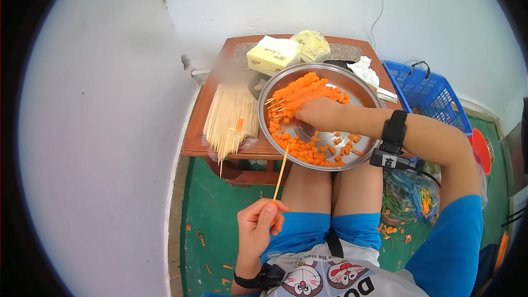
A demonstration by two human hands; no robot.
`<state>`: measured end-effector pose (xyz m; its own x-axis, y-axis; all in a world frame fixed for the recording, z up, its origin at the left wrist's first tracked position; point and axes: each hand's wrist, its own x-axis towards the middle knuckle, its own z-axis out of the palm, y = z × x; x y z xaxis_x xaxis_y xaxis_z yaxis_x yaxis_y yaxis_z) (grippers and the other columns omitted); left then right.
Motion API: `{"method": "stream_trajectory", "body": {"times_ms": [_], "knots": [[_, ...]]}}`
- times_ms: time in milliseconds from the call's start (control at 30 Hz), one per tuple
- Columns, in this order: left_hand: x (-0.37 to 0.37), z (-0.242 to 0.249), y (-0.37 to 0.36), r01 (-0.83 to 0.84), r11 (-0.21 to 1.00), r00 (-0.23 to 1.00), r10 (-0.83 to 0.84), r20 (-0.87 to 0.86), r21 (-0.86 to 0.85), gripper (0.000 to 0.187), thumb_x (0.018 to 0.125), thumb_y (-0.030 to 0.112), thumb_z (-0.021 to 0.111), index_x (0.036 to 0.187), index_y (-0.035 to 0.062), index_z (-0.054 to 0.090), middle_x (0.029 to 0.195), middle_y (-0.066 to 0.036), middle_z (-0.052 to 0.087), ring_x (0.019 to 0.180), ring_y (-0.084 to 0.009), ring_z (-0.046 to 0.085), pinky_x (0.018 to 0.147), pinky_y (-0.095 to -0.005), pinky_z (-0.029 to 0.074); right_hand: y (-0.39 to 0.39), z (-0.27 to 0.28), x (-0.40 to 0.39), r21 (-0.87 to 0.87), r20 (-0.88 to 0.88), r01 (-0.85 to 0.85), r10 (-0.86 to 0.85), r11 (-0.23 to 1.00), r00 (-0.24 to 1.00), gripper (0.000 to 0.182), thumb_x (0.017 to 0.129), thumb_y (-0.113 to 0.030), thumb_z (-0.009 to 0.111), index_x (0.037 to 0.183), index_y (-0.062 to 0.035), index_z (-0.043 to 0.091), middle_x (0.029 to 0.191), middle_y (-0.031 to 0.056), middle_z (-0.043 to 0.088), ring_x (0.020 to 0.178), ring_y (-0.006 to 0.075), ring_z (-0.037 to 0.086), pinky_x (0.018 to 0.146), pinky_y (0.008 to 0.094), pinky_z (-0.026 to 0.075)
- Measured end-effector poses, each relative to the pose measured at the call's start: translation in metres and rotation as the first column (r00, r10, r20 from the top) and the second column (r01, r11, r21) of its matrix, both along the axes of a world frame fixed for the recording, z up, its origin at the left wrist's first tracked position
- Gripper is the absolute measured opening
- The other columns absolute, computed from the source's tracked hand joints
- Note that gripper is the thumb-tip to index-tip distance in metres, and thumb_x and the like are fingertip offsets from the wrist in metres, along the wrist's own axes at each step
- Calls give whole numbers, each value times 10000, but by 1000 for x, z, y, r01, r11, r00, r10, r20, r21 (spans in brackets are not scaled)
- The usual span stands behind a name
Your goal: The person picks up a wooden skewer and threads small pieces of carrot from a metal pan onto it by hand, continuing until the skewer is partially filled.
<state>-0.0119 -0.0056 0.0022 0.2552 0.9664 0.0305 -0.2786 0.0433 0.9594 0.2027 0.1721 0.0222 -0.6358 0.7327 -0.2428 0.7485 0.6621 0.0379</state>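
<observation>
Diced carrots (308, 154) lie in the steel basin (355, 84), around the fingers of the right hand (319, 114); its grip beside the carrot skewers (300, 91) cannot be told. The left hand (257, 223) pinches a bamboo stick (281, 175) low, probably to keep its tip free. Beyond those fingers, bundled skewers (231, 113) lie on the table (197, 132), seemingly within reach. The shirt (344, 278) reads "DO"; print on the tissue pack (273, 56) is illegible.

A reddish-brown wooden table (192, 138) is topped by a bundle of skewers (230, 118), a metal bowl (357, 85) and two yellow packs (274, 54). The green floor (201, 198) is littered with orange scraps (202, 239).
</observation>
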Motion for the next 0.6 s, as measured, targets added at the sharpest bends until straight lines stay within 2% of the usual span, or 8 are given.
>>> {"method": "stream_trajectory", "body": {"times_ms": [100,200,267,300,367,500,567,600], "knots": [[-5,-1,1,-29,1000,1000,29,-10,10,237,829,122,405,744,-50,545,502,-12,430,418,-38,352,380,-153,262,-1,-1,1,-20,26,65,-64,998,998,182,619,-55,557,800,-36,567,778,139,568,737,274,559,606,350,451],[-5,1,1,-38,999,999,39,-27,33,213,819,103,417,764,-55,549,501,-6,426,423,-34,348,384,-150,259,-11,14,4,23,7,188,-189,982,982,128,618,-57,553,744,-36,559,757,142,566,709,271,558,594,347,446],[-4,2,0,-48,998,998,50,-48,30,200,815,95,425,776,-56,551,502,0,422,426,-29,342,385,-151,252,-25,39,7,-64,-186,245,-252,968,950,86,608,-49,545,688,-20,527,712,138,562,662,264,550,575,332,439],[-2,3,0,-74,997,997,74,-26,17,189,812,87,430,786,-54,553,506,8,415,431,-24,330,387,-152,242,-31,44,11,-61,-186,244,-251,968,950,86,608,-49,545,688,-20,527,712,138,562,662,264,550,575,332,439],[1,4,-1,-97,995,995,97,-8,8,178,809,80,436,797,-51,556,509,16,409,436,-19,319,388,-154,231,-48,48,21,-122,-456,233,-263,965,850,112,582,-37,557,666,-5,490,642,124,545,628,237,543,545,307,434],[11,4,-1,-64,997,993,69,-91,53,188,810,99,437,803,-49,553,491,18,389,420,-18,301,373,-158,217,-80,45,42,-112,-612,287,-294,951,734,138,583,-31,581,672,2,482,592,91,532,625,179,549,510,268,431],[17,5,-1,-50,994,988,63,-138,96,211,814,125,432,791,-50,548,468,8,381,391,-25,302,353,-159,219,-88,37,51,-395,-727,282,-486,874,486,130,617,-25,590,658,-1,469,620,66,538,643,121,552,507,240,455],[19,6,-1,-38,994,985,54,-165,98,212,812,124,432,789,-52,548,467,7,384,393,-24,304,356,-159,220,-92,37,53,-394,-731,285,-486,874,479,130,617,-25,590,658,-1,469,620,66,538,643,121,552,507,240,455]]}}
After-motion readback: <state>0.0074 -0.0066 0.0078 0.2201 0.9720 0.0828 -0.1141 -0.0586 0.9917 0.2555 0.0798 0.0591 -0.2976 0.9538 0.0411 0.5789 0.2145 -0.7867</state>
